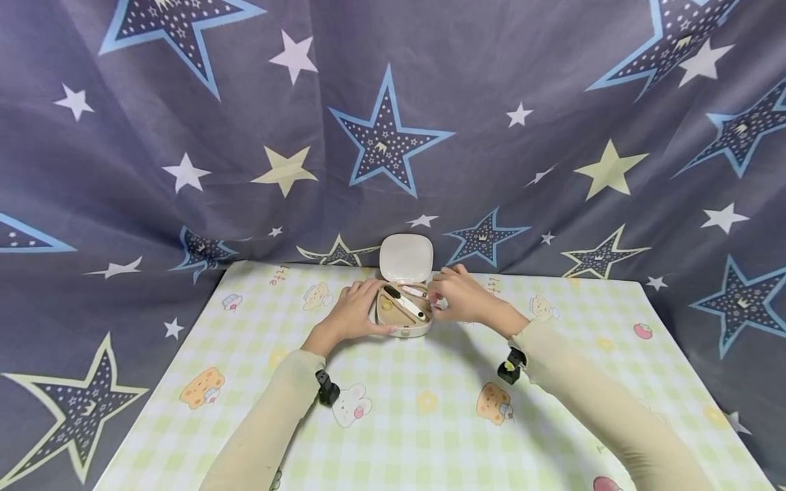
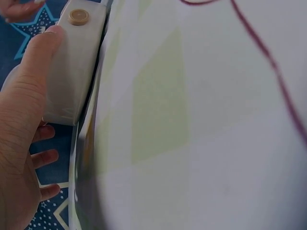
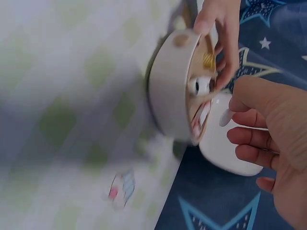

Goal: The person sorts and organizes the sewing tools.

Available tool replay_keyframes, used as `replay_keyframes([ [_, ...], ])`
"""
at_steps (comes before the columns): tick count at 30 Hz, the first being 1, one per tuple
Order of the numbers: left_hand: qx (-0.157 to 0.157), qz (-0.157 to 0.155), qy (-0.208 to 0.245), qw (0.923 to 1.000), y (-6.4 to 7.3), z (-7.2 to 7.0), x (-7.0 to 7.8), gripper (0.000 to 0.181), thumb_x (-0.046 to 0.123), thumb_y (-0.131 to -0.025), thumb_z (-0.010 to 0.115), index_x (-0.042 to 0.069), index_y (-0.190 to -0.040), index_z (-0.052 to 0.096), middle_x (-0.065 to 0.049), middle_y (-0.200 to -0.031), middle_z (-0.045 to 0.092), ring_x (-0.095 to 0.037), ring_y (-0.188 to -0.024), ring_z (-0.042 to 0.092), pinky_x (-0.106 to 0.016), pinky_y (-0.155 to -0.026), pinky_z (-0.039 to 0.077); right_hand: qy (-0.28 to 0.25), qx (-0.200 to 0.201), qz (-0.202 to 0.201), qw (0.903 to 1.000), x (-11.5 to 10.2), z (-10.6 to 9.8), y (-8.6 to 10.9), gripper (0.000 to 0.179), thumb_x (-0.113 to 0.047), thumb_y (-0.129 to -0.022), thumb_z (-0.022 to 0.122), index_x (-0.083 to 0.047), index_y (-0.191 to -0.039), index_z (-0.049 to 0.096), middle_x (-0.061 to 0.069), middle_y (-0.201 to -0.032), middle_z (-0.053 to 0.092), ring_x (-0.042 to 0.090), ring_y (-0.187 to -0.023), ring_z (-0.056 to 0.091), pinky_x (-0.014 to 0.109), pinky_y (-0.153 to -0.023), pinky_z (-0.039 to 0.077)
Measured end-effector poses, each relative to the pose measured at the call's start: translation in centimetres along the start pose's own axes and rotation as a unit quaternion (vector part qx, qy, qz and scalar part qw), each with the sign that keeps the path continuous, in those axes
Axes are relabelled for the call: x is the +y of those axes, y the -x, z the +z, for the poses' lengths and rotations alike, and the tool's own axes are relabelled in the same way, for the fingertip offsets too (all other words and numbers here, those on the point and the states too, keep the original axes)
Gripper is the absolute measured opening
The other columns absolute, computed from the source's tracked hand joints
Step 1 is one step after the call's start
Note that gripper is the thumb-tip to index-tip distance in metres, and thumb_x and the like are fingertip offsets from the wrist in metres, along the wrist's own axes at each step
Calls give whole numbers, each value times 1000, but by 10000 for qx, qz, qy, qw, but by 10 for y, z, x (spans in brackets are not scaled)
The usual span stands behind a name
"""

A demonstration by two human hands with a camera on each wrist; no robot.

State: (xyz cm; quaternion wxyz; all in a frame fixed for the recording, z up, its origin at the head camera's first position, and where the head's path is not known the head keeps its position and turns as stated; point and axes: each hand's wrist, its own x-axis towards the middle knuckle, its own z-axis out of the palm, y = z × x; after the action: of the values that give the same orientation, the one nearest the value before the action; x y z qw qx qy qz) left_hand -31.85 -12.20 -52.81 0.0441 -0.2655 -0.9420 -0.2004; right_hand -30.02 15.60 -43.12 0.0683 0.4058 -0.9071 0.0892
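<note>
A small white case [image 1: 410, 333] with a brown inner tray stands near the table's back, its white lid [image 1: 406, 258] raised behind it. My left hand [image 1: 356, 312] grips the case's left side, the thumb along the front wall near a round tan button [image 2: 79, 17]. In the tray lie a black-and-white tool [image 1: 405, 303], a pink item [image 1: 414, 291] and a ribbed gold piece [image 3: 208, 60]. Over the case's right side is my right hand [image 1: 457, 296]. It pinches a small white oval-ended piece [image 3: 226, 117]; the rest of that piece is hidden by the fingers.
A checked cloth with cartoon prints covers the table [image 1: 424, 436]. Right behind its back edge hangs a dark blue star-patterned curtain [image 1: 479, 170], close to the raised lid. Both sleeved forearms reach in from the front.
</note>
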Motion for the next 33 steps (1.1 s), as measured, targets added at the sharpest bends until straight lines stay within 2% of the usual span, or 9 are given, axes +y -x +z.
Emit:
replay_keyframes([
  [7,-67,-60,-38,10000,-2,-2,0,105,75,-72,75,22,-155,37,-2,-156,43,-30,-134,44,-57,-110,36,-123,12,-65,9999,-17,10,-25,10,-13,-77,72,-17,-76,63,-5,-73,54,13,-76,41,37,-79,29],
  [11,-122,-85,-51,9999,-2,-3,1,105,75,-73,74,23,-156,37,-1,-156,42,-30,-134,44,-57,-110,36,-203,-110,-20,9997,-23,19,-33,11,-11,-78,73,-18,-76,64,-4,-74,57,13,-75,41,36,-78,28],
  [18,-178,-51,-35,9998,1,-5,2,107,74,-73,76,21,-157,36,-4,-157,42,-32,-136,44,-59,-110,36,-215,-242,63,9995,-29,33,-40,8,-13,-78,74,-17,-78,67,-2,-79,64,14,-77,44,37,-80,31],
  [24,-285,-55,-46,9996,0,-6,3,107,73,-75,75,19,-158,33,-5,-157,41,-33,-138,43,-60,-112,34,-103,-189,-18,9998,-32,38,-43,9,-11,-77,73,-17,-75,67,-4,-76,61,15,-75,45,37,-79,31],
  [33,-294,-104,-12,9995,1,-6,3,106,73,-75,75,19,-157,35,-4,-157,42,-32,-138,42,-60,-113,33,25,-372,-31,9993,-35,41,-48,14,-8,-76,72,-17,-68,64,-6,-71,56,15,-74,43,35,-77,27],
])
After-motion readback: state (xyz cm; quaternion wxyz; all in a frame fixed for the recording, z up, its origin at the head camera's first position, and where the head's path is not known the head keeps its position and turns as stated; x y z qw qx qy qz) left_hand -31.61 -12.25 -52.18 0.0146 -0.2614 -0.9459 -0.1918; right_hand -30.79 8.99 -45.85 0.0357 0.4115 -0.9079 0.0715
